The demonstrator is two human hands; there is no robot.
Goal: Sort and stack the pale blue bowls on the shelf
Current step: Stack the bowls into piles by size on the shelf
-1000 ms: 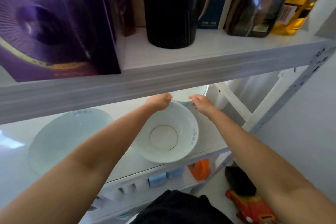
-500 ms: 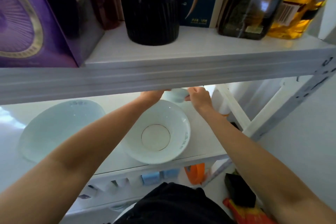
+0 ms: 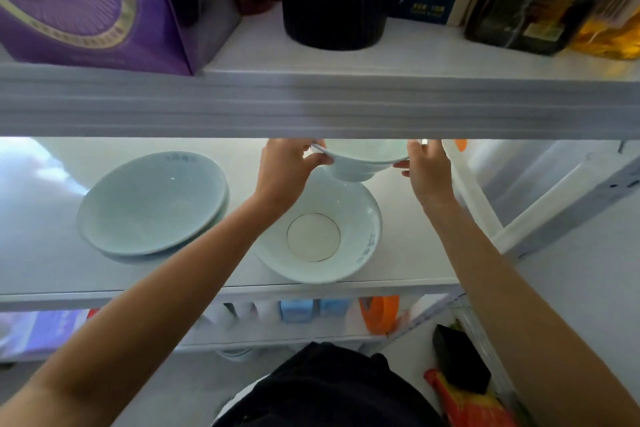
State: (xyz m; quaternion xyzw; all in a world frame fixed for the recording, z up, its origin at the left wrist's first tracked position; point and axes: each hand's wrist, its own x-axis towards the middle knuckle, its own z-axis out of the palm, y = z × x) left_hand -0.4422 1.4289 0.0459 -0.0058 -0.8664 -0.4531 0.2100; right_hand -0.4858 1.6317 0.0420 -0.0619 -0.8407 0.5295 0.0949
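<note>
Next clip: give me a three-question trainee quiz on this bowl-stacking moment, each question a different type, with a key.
1. True or false: both hands hold the lifted bowl.
2. What lies directly below it? A) purple box B) gold-ringed bowl C) orange tape
3. Fill in: the stacked bowls sit to the ____ of the gold-ringed bowl.

Key: 1 true, left hand and right hand at opposite rims; 2 B; 3 left.

both forearms are bare from the frame's lower edge to the wrists, with no sleeve, watch or band showing on either. the left hand (image 3: 287,172) and the right hand (image 3: 427,168) are bare too, without gloves or rings that can be made out. at 6 o'clock a dark black garment (image 3: 332,388) covers the person's body, its cloth creased and plain
</note>
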